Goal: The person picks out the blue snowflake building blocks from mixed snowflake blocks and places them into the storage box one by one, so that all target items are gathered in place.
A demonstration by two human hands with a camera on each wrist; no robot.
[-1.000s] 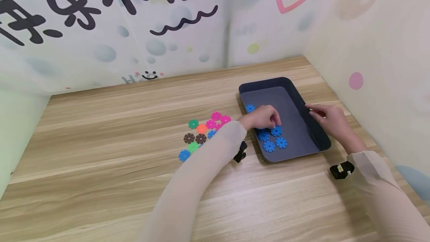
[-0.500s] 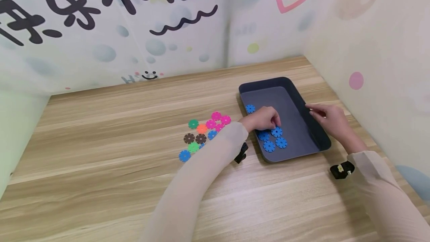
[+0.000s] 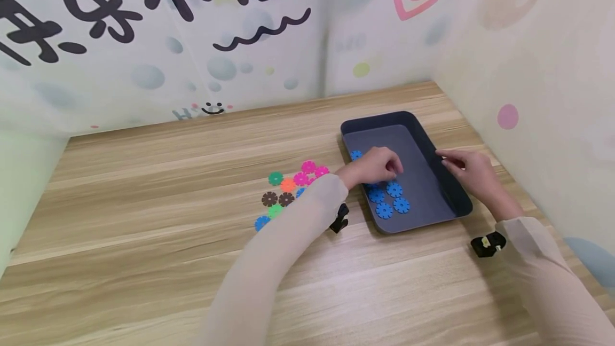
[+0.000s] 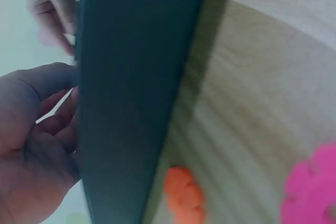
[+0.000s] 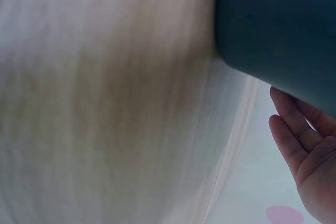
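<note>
Printed pale walls point(image 3: 182, 84) are bordering a wood-grain table point(image 3: 144, 218). Blue discs point(image 3: 401, 205) are lying inside a dark tray point(image 3: 430, 188); the left hand point(image 3: 372, 166) is hovering there, fingers curled, grip indeterminable; the right hand point(image 3: 470, 171) is touching the rim with straightish fingers.

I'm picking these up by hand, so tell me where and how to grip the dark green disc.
Pinch the dark green disc by its notched rim, probably best from above and the left: it lies flat on the table, and the orange disc crowds its right side, leaving its left free.
</note>
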